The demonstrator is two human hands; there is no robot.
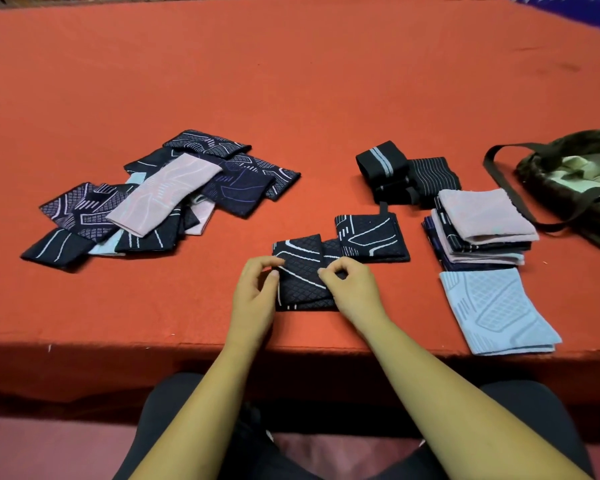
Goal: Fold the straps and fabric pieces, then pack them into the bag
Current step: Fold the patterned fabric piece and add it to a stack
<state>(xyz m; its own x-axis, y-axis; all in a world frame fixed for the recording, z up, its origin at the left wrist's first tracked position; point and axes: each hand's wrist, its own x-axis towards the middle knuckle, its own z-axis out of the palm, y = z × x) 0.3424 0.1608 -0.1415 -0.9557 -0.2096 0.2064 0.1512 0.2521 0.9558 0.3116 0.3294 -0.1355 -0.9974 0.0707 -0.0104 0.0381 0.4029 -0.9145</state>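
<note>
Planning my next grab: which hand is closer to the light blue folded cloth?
Right. The right hand pinches the dark patterned piece just left of the light blue folded cloth; the left hand holds that piece's other edge, farther left.

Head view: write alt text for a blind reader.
The left hand and right hand pinch a dark patterned fabric piece on a red table. A loose pile lies left of it; folded stacks, rolled black straps and a green bag lie right.
</note>
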